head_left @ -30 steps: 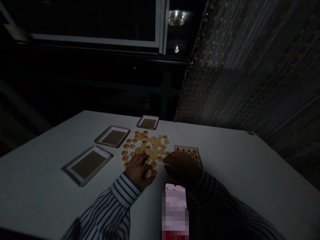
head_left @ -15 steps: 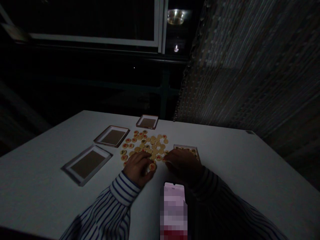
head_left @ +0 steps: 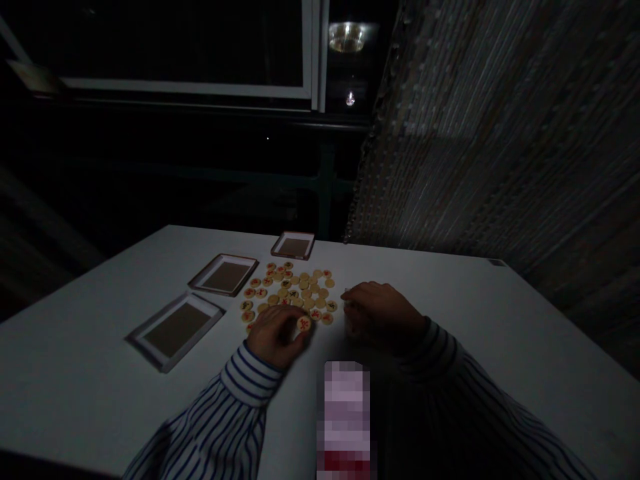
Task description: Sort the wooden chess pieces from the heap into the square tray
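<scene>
My left hand [head_left: 270,337] is closed, its thumb and fingers around a Chinese chess piece [head_left: 303,324] with a red character facing up. Just beyond it lie several loose round wooden pieces [head_left: 307,294], some showing red or black characters and others blank side up. To the right, my right hand [head_left: 385,312] has its fingers curled downward over a small box, which it hides almost wholly. What those fingers grip, if anything, is in dark shadow.
On the white table [head_left: 453,313] stand a grey-rimmed shallow tray [head_left: 213,320] at left, a brown-rimmed one [head_left: 196,283] behind it and a smaller one [head_left: 291,256] farther back. A phone [head_left: 345,407] with a blurred screen lies in front. A strand curtain [head_left: 450,133] hangs at right.
My left hand has taken the red-marked piece between thumb and fingers. My right hand has moved right, away from the loose pieces, and now covers the box that showed beside it.
</scene>
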Demonstrator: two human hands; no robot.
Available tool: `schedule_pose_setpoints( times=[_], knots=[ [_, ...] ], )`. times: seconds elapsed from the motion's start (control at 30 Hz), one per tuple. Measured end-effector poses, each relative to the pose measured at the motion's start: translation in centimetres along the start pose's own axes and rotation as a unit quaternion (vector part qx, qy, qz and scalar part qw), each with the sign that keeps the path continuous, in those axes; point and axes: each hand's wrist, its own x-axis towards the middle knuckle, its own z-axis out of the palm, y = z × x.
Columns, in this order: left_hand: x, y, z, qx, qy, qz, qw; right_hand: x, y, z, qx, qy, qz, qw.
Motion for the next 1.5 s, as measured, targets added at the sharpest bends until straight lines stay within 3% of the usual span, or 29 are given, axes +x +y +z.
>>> schedule_pose_setpoints(
  times=[0.23, 0.53, 0.9, 1.1, 1.5],
  knots=[
    [0.6, 1.7, 0.7, -0.066, 0.034, -0.125, 0.989, -0.5, 1.2, -1.6, -0.003, -0.011, 0.011, 1.000],
    [3.0, 3.7, 0.6, -0.132, 0.005, -0.176, 0.976, -1.0, 2.2, -2.2, -0.001, -0.002, 0.015, 1.000],
    [5.8, 5.2, 1.9, -0.295, -0.002, -0.234, 0.926, -1.4, 2.6, -2.7, -0.008, -0.015, 0.026, 1.000],
    [7.2, 5.4, 3.4, -0.353, 0.007, -0.227, 0.908, -1.6, 2.6, -3.2, -0.009, -0.017, 0.035, 0.999],
    [6.1, 5.1, 6.0, -0.391, 0.019, -0.242, 0.888, -1.5, 3.3, -3.0, -0.015, -0.032, 0.048, 0.998]
  ],
)
